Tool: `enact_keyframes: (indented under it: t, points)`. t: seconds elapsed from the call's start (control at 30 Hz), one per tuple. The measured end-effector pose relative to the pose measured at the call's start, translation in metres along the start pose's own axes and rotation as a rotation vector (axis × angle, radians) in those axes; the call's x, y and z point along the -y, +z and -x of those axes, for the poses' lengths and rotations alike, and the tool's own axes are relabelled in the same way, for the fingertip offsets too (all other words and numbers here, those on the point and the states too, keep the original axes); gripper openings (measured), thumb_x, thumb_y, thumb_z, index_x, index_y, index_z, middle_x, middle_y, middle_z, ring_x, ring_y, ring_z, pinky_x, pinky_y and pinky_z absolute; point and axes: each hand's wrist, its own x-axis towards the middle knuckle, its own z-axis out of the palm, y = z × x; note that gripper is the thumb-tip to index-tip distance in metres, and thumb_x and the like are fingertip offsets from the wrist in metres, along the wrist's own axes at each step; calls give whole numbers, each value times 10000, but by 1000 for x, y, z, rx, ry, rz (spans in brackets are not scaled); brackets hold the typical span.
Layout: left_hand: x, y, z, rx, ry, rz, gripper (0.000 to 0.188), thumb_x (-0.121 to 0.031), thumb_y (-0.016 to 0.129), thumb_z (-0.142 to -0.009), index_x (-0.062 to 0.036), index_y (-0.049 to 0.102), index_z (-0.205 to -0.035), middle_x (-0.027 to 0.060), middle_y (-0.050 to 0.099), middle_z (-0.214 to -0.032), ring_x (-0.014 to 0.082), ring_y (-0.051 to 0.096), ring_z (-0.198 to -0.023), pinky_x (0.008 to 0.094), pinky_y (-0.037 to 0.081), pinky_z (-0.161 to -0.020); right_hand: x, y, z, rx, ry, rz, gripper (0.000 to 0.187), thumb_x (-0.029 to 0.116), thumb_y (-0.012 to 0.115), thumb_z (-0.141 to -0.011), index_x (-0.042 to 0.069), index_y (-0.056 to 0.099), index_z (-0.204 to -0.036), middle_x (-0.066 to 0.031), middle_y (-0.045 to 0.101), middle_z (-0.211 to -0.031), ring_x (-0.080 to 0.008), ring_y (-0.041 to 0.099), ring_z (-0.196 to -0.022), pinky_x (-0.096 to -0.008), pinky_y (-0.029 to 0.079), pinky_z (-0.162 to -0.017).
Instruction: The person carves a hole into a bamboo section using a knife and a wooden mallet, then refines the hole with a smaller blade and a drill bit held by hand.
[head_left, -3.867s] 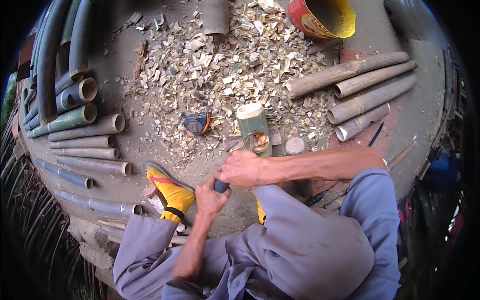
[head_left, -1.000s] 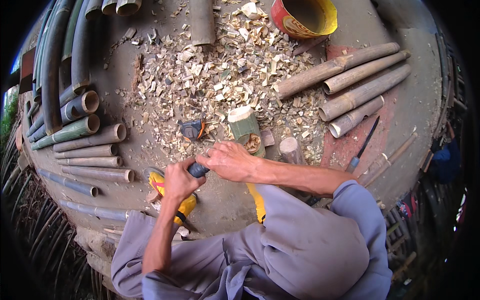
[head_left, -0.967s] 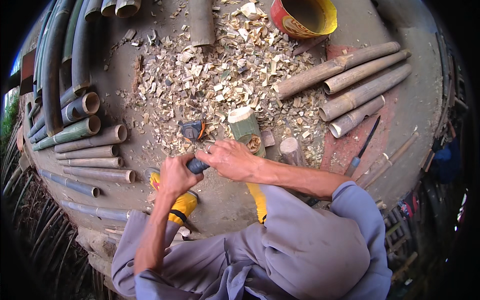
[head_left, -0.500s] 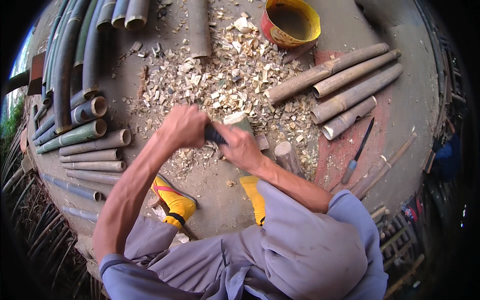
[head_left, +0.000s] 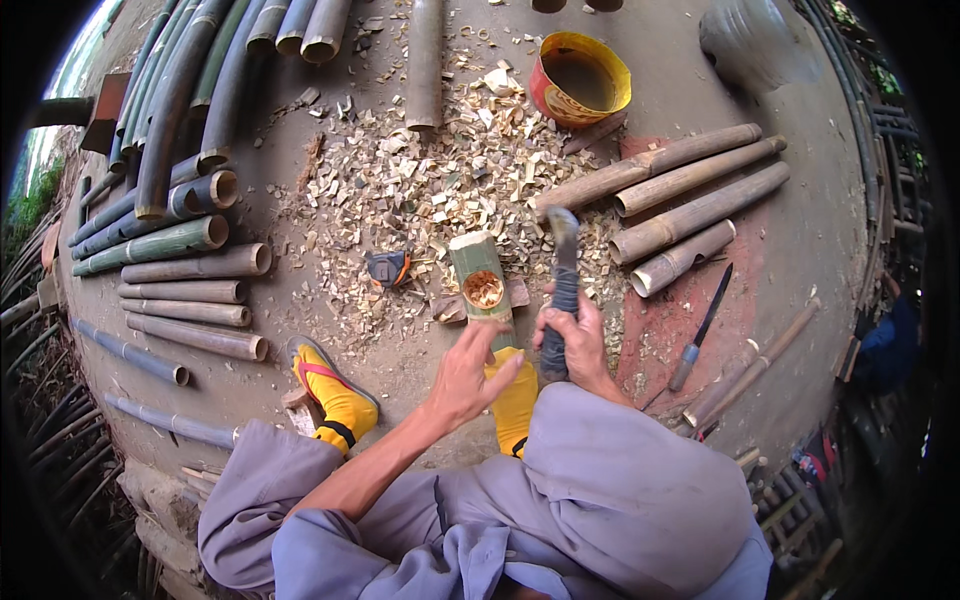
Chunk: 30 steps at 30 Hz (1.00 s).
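In my right hand [head_left: 575,340], upright, is a tool with a dark wrapped handle and a curved grey end [head_left: 564,235]; its exact kind is unclear. My left hand [head_left: 468,372] holds nothing, fingers apart, at the near end of a green bamboo piece [head_left: 470,256]. That piece has a round hole cut in its side, with pale shavings inside. It lies across a wooden block [head_left: 448,307], its near end close to my yellow-covered right foot [head_left: 512,400]. To the left, a black and orange tape measure [head_left: 388,267] lies among the chips.
Wood chips [head_left: 400,190] cover the ground ahead. Cut bamboo tubes [head_left: 195,264] line the left side; others [head_left: 700,210] lie at the right. Beyond them stands a red and yellow bucket [head_left: 545,90] of dark liquid. A knife [head_left: 702,335] lies at the right.
My hands have come apart and drawn back toward me. The tool, gripped between them before, is now upright in my right hand. The bamboo's hole and the tape measure have come into sight.
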Motion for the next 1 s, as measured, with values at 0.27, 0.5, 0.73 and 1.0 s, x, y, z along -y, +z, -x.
enact_keyframes:
  t: [0.27, 0.5, 0.73, 1.0]
  points:
    - [40, 22, -58, 192, -227, -530, 493, -319, 695, -784, -5, 562, -1139, 193, 606, -1140, 354, 598, -1022, 465, 483, -822, -18, -31, -1, -207, -24, 105, 322, 78, 592, -863, -14, 506, -1159, -35, 564, -701, -101, 558, -526, -238, 455, -479]
    - [38, 43, -39, -103, -167, -604, 528, -323, 706, -754, -53, 553, -1181, 154, 582, -1196, 438, 477, -1151, 561, 352, -969, -20, -34, -3, -162, -64, 248, 332, 88, 627, -835, -18, 539, -1138, -25, 587, -721, -89, 561, -537, -236, 441, -486]
    - [58, 45, -52, -5, -198, -694, 577, -315, 715, -720, -55, 509, -1192, 122, 553, -1148, 363, 478, -1100, 576, 345, -915, -19, -33, -3, -151, -64, 305, 353, 133, 641, -823, -14, 546, -1130, -22, 587, -721, -89, 562, -546, -244, 447, -496]
    - [52, 39, -61, 184, -350, -508, 723, -341, 714, -744, -56, 413, -1337, 187, 514, -1262, 467, 333, -1302, 669, 229, -1021, -15, -36, -7, -174, -95, 443, 354, 132, 631, -815, -21, 488, -1101, -42, 576, -726, -98, 558, -554, -256, 453, -499]
